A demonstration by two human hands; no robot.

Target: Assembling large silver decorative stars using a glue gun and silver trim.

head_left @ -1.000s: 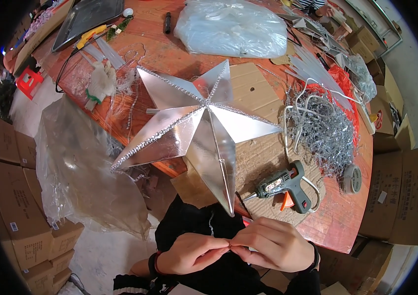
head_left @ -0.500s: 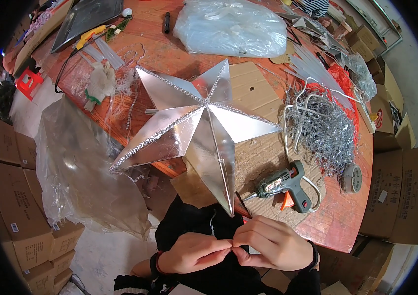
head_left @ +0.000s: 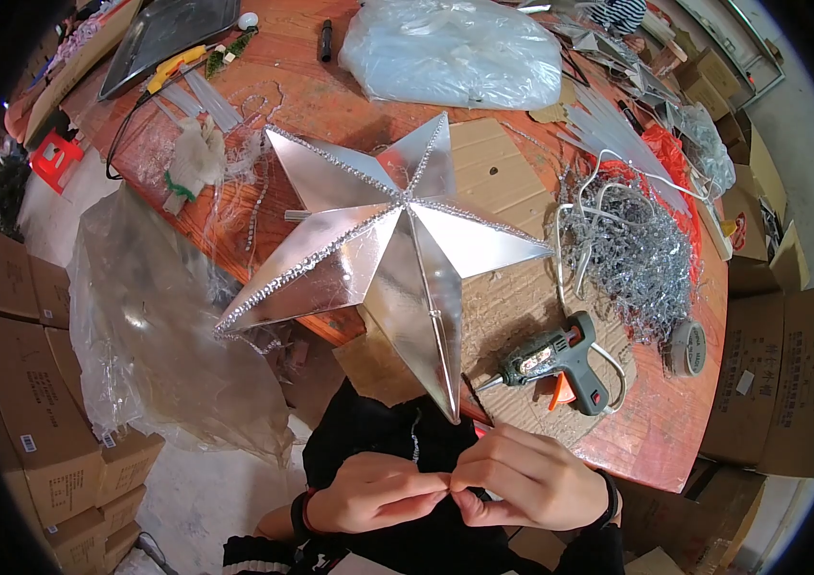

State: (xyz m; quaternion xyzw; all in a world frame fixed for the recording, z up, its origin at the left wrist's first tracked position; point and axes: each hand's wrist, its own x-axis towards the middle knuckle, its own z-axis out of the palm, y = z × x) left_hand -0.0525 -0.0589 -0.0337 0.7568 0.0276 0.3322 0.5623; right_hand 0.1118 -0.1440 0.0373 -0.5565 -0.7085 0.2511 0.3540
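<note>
Nearest the camera, the left hand (head_left: pixel 375 491) and the right hand (head_left: pixel 519 479) met fingertip to fingertip over the person's dark clothing, below the near edge of the table (head_left: pixel 349 77). Both hands were closed in a pinch on a thin beaded strand (head_left: pixel 415 439), which rose a short way from the fingertips; the strand was small in the view, so it appeared, rather than was certain, that both hands gripped it.

Just above the hands, the lowest point of a large silver star (head_left: pixel 397 254) overhung the near edge of the table. The star's ridges were trimmed with beaded edging, and the star rested partly on a sheet of cardboard (head_left: pixel 498 192).

To the right of the star's lowest point, a hot glue gun (head_left: pixel 560 359) with an orange trigger lay on the cardboard near the near edge. Beyond it, toward the right edge, lay a heap of silver tinsel (head_left: pixel 632 254) and a roll of tape (head_left: pixel 687 345).

At the far edge lay a clear plastic bag (head_left: pixel 450 53). Off the table's left side, a large clear plastic sheet (head_left: pixel 162 335) stood beside stacked cardboard boxes (head_left: pixel 19 355).
</note>
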